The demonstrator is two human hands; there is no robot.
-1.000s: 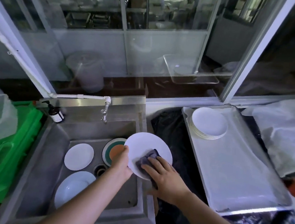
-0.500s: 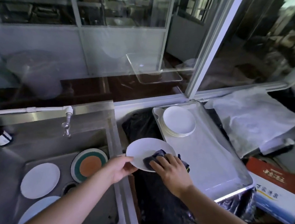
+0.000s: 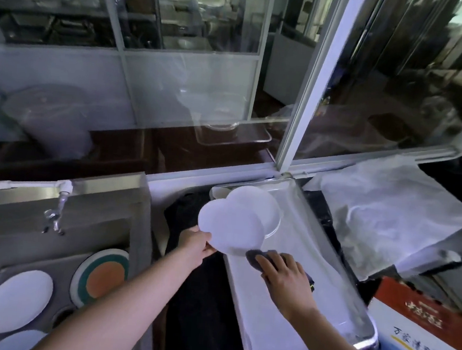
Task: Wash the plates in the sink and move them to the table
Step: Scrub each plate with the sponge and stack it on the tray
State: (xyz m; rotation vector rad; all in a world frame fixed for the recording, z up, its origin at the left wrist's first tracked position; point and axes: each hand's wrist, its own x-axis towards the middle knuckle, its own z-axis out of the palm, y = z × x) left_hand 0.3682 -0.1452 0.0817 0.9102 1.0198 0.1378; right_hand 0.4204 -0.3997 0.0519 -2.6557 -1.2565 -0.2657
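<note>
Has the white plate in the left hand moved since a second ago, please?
Yes. The white plate was above the sink beside the faucet; it is now right of the sink, over the metal tray, overlapping the plate stack.

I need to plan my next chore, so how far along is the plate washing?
Done: a stack of white plates already sits in the metal tray. In hand: the left hand holds a white plate over the tray's near end, just short of the stack, while the right hand holds the dark cloth. Left: at least three plates remain in the sink, including an orange-and-green plate.
</note>
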